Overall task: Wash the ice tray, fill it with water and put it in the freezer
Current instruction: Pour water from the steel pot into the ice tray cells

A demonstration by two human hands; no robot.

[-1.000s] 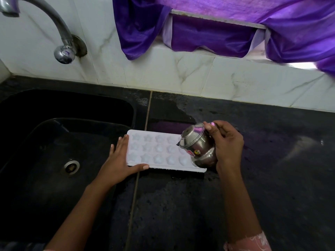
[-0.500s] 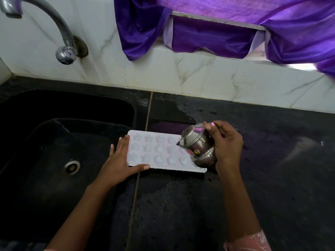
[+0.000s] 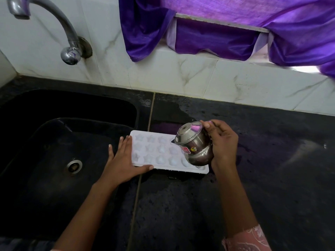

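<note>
The right hand (image 3: 223, 145) gripped a tilted steel pot (image 3: 194, 145) directly over the tray's (image 3: 154, 151) near end, while the left hand (image 3: 123, 160), fingers spread, pressed its far end.

Domestic kitchen: black sink (image 3: 54, 105) set in dark stone worktop (image 3: 272, 178), wall tap (image 3: 54, 20), marble-look tiles (image 3: 181, 77), purple curtain (image 3: 235, 33) at the window.
</note>
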